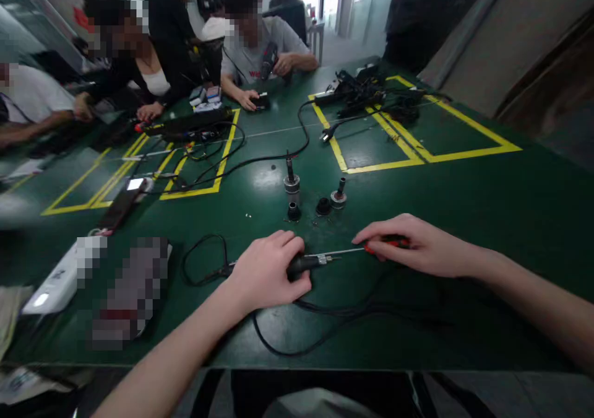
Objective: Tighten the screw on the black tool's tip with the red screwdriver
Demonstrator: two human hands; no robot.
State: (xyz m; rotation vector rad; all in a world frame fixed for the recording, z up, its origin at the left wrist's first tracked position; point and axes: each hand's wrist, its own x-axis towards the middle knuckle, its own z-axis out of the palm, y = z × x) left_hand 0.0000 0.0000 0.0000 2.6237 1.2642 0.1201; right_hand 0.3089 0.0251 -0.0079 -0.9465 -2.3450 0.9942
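Observation:
My left hand [271, 268] is wrapped round a black cylindrical corded tool [304, 263] lying near the table's front. The tool has a metal collar and a thin pin at its right end; its exact kind I cannot make out. In my right hand [411, 244] is a screwdriver [392, 243] with a red and black handle. Its long shaft points left and reaches beside the tool's metal end; whether they touch is unclear. Beyond my hands stand a metal and black part [291, 184], a round metal piece with a stem [338, 198] and a black cap [323, 205].
A black cable [297, 351] loops on the green table [464, 207] before me. To the left lie a white power strip [65, 275] and a blurred dark case [134, 288]. Cables [352, 93] lie piled at the back right. Across the table a person [264, 46] holds a drill [269, 60].

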